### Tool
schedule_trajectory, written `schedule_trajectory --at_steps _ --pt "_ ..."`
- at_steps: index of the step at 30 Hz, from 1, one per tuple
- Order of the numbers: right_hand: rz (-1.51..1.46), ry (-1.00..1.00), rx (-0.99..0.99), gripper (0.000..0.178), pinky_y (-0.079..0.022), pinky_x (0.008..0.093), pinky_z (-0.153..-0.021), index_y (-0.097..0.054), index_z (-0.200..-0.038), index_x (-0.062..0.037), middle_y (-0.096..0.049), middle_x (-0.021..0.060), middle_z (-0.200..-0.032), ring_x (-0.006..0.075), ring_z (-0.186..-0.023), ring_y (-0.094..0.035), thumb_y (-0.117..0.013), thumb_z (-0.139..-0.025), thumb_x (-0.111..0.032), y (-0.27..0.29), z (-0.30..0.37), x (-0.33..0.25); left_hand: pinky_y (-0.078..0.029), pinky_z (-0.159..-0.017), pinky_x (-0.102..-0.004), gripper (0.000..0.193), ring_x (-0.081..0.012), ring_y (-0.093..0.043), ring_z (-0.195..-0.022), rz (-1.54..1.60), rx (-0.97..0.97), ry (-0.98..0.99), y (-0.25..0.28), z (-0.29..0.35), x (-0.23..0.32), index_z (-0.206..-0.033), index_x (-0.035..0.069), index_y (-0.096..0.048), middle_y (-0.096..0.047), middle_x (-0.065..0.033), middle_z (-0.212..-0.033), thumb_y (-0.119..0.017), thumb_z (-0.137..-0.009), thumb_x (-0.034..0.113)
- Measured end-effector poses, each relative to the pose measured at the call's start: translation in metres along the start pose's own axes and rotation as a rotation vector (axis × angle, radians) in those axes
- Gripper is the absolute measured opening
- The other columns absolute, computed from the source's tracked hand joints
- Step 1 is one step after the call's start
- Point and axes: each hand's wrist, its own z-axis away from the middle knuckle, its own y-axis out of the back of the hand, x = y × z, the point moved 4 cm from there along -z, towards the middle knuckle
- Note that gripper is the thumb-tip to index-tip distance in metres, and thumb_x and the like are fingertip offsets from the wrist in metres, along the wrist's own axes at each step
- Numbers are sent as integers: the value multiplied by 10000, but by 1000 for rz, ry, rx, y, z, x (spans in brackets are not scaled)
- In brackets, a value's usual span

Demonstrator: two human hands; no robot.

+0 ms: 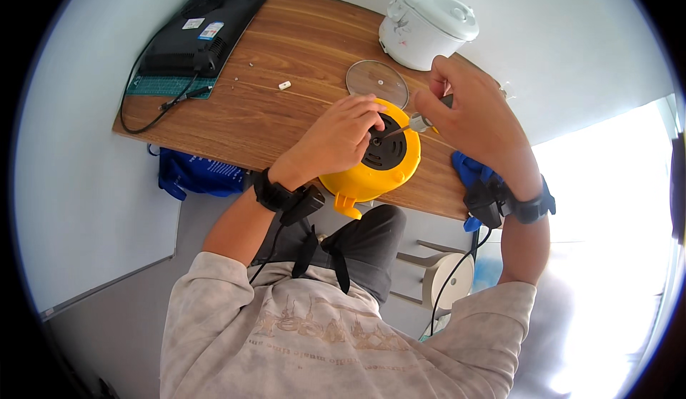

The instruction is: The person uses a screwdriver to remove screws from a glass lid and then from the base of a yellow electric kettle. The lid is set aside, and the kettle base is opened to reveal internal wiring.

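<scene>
A yellow pot-like appliance [369, 185] lies at the table's front edge, its round black slotted base [389, 155] facing up and a yellow handle tab pointing toward me. My left hand [334, 133] grips its left side, fingers curled over the rim onto the base. In my right hand [464, 102], closed around its handle, is a screwdriver [419, 122]. The shaft slants down to the left, with its tip at a hole near the middle of the base. Most of the screwdriver's handle is hidden by my fingers.
Behind the pot lies a round glass lid [364, 81]; a white rice cooker [421, 31] stands at the back right. A small white piece [284, 85] lies mid-table. Back left, a black flat device [204, 35] with a cable rests on a green cutting mat [146, 86].
</scene>
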Motion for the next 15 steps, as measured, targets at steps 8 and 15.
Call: schedule_trajectory --at_steps 8,15 --pt "-168 -48 173 341 -465 412 -560 -599 -821 16 -603 192 -633 327 -565 -600 -678 -891 -308 -7 5 7 -366 -1158 -386 384 -331 -442 -1407 508 161 334 -4 11 -25 -1327 32 -513 -489 -175 -1482 -525 -943 39" --pt "149 -63 191 385 -498 425 -564 -595 -834 -7 -605 180 -612 360 -593 -630 -686 -900 -375 -5 3 17 -414 -1099 -374 577 -314 -513 -1341 657 219 575 -9 17 -27 -1461 1 -435 -513 -223 -1457 -600 -947 206"
